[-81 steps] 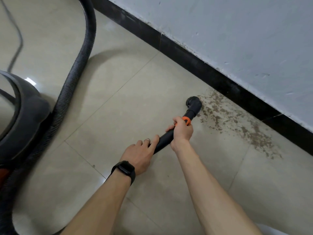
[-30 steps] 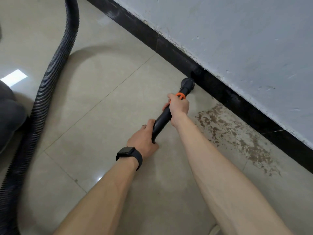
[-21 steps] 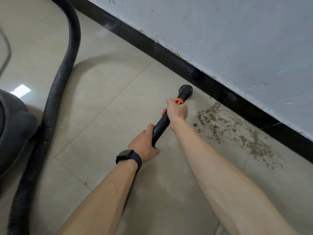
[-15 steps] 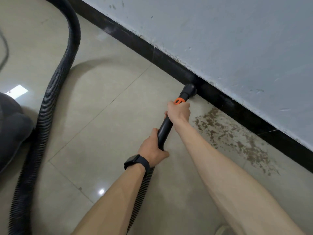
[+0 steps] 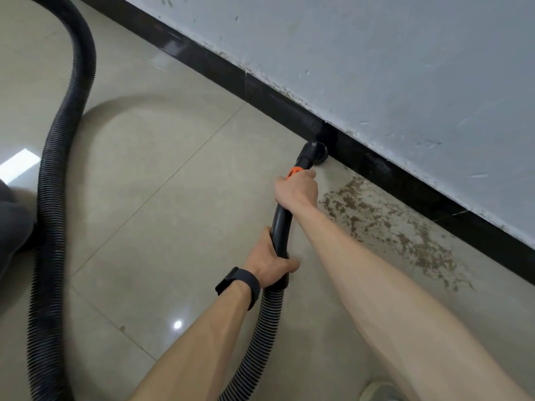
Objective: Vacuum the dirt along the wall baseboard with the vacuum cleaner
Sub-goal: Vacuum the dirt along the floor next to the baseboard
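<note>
Since 2.7 s ago the nozzle (image 5: 314,153) has gone from the near edge of the dirt patch (image 5: 390,227) up to the foot of the black baseboard (image 5: 231,79). It now touches the baseboard just left of the patch. Over the last 0.5 s it has hardly shifted. The brown dirt lies in a band along the baseboard to the right of the nozzle, so most of the task looks undone.

Both hands hold the rigid black wand (image 5: 279,227). The right hand (image 5: 296,191) grips it high up, just below the orange ring (image 5: 293,172), with its fingers wrapped fully round. That close to the head, it likely steers the nozzle and presses it into the corner. The left hand (image 5: 269,261), a dark watch (image 5: 240,285) on its wrist, has its fingers closed round the lower end, at the cuff where the ribbed hose (image 5: 259,322) joins. That grip probably carries the hose's weight so it cannot twist the wand.

The hose runs back beneath the left forearm and loops across the tiled floor (image 5: 159,183) toward the vacuum body (image 5: 11,235) at the left edge, with slack for a sweep. Starting beyond the patch's end suggests 1 pass rightward along the baseboard comes next.
</note>
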